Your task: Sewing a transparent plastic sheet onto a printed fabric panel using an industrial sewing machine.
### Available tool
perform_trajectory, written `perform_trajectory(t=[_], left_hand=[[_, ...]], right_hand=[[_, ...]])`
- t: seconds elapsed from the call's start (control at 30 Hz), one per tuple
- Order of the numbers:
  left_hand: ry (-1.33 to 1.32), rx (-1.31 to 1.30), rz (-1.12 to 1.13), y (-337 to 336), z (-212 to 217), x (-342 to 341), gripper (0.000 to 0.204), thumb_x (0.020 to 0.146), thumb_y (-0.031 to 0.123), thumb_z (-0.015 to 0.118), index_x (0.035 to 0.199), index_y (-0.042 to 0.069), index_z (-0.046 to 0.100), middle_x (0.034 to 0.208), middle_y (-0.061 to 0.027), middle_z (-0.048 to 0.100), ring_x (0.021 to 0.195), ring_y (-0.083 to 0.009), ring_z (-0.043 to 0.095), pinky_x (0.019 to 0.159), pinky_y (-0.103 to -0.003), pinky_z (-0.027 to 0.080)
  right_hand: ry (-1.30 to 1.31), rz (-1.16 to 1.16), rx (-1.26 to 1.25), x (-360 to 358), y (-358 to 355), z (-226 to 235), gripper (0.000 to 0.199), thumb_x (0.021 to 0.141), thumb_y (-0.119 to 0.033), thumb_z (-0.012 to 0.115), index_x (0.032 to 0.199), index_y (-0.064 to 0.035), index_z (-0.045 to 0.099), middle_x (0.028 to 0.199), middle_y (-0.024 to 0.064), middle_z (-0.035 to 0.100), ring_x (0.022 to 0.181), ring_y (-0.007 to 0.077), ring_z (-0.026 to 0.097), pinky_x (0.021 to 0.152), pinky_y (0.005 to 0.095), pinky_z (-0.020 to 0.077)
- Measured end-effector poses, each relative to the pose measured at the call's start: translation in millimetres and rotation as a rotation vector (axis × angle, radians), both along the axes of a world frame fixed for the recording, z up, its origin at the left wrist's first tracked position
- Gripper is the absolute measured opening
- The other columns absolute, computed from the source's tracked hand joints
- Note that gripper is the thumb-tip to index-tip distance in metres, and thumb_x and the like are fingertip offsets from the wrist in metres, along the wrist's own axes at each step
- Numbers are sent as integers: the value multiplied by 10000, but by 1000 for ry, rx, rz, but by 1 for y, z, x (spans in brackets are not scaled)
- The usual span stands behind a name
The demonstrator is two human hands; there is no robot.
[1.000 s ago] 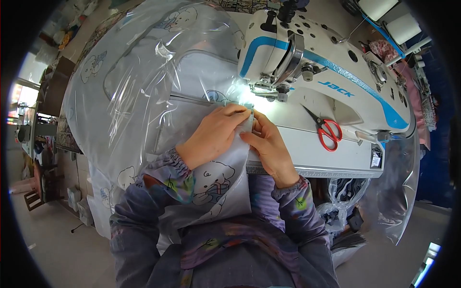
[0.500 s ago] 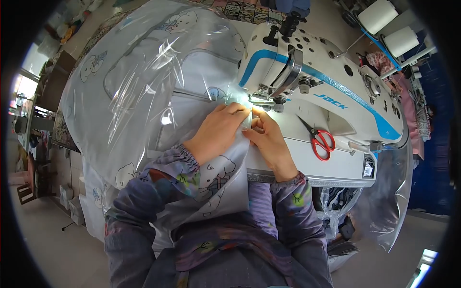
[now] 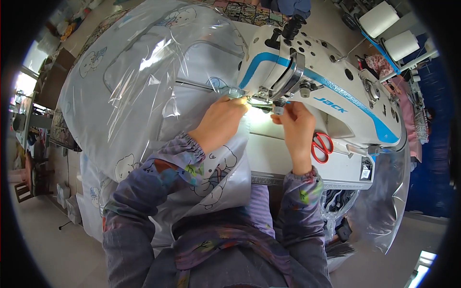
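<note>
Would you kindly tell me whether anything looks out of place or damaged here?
Nothing stands out: the pale grey printed sheet is creased but shows no obvious damage. Red, loop-handled scissors lie loose on the white sewing machine bed, partly hidden behind the right hand; that seems ordinary.

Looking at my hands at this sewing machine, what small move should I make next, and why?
I'd probably bring your right hand to the near edge of the printed fabric: only your left hand is on it, fingertips close to the lit area under the sewing machine, while the right fingers are off it, by a small knob.
</note>
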State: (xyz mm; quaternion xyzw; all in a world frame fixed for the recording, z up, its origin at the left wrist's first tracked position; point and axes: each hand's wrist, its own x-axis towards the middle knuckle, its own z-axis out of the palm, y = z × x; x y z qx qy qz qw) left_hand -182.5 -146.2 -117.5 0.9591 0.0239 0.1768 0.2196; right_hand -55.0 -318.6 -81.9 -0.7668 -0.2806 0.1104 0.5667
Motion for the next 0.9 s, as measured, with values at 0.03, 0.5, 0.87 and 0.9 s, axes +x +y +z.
perform_trajectory(t=[0.03, 0.5, 0.87, 0.9], left_hand=[[1, 1, 0, 0, 0, 0, 321, 856, -1, 542, 1161, 22, 639, 1186, -187, 662, 1028, -369, 626, 917, -453, 511], [-207, 59, 56, -25, 1, -31, 266, 798, 22, 625, 1059, 32, 678, 1115, -146, 677, 1017, -332, 604, 895, -405, 510], [320, -1068, 701, -38, -92, -344, 164, 910, 96, 713, 1045, 19, 661, 837, -14, 590, 851, -146, 622, 690, -343, 490], [125, -1183, 928, -39, -107, -348, 229, 920, 118, 714, 1113, 11, 655, 890, -18, 603, 913, -137, 625, 748, -321, 509]], right_hand=[[-124, -17, -105, 2, 1, 9, 127, 940, 1, 594, 960, 116, 644, 794, 124, 717, 704, 180, 736, 635, 264, 560], [111, 206, -149, -68, -28, 20, 176, 995, -87, 599, 912, 63, 638, 756, 82, 682, 658, 120, 686, 582, 245, 532], [940, 912, -172, -262, -77, -85, 637, 996, -280, 657, 1491, 19, 390, 1364, 167, 581, 1301, 202, 522, 1079, 348, 434], [1013, 909, -29, -281, -60, -99, 608, 995, -279, 659, 1464, 22, 417, 1377, 151, 563, 1297, 192, 506, 1066, 338, 428]])
